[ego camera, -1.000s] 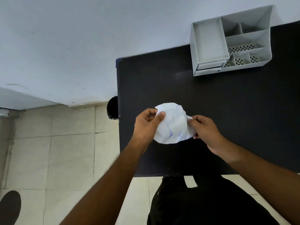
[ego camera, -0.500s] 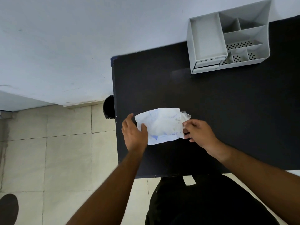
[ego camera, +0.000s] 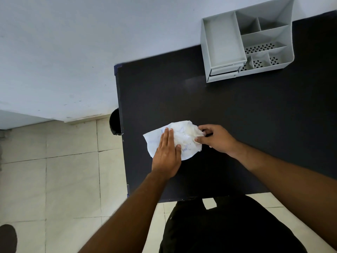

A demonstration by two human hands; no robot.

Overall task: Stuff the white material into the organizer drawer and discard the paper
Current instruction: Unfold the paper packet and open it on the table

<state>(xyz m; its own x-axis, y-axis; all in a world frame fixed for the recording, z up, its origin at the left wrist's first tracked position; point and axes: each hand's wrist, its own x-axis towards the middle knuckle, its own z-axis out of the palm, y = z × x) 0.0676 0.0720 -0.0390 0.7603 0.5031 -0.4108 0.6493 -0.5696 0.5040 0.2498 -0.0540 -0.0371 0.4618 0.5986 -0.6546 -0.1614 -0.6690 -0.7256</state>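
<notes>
We press our left hand (ego camera: 166, 157) flat on the paper (ego camera: 155, 141) near the table's (ego camera: 237, 115) left edge. Our right hand (ego camera: 217, 138) pinches the white material (ego camera: 186, 134) on it. The organizer (ego camera: 224, 70) stands at the far edge.

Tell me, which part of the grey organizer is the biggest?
The long tray on the organizer's left side, above the drawers. It runs front to back with a plain floor; the others are smaller, some with holed floors.
</notes>
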